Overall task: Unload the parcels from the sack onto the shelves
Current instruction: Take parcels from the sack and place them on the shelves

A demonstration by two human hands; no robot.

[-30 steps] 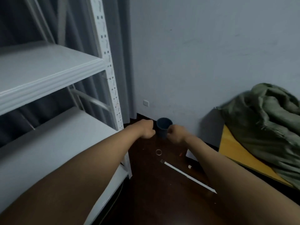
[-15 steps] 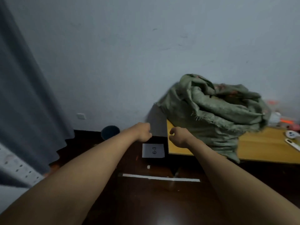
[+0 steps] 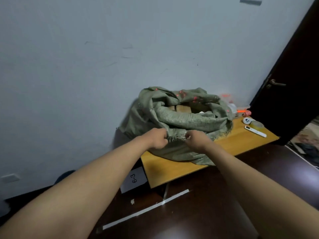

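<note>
A wooden table (image 3: 174, 168) stands against the wall, bearing the rumpled green sack (image 3: 181, 121), its mouth rolled open over brown parcels (image 3: 181, 107). The left hand (image 3: 156, 139) and right hand (image 3: 198, 140) each grip the sack's frayed near rim with curled fingers.

Dim, cool indoor light falls evenly across a bluish-grey wall (image 3: 86, 66), leaving the floor (image 3: 198, 221) nearly black apart from a faint sheen. A soft shadow sits left of the sack (image 3: 181, 121). Wide-angle distortion tilts the door (image 3: 293, 83) at the right edge; detail is soft and slightly smeared throughout.
</note>
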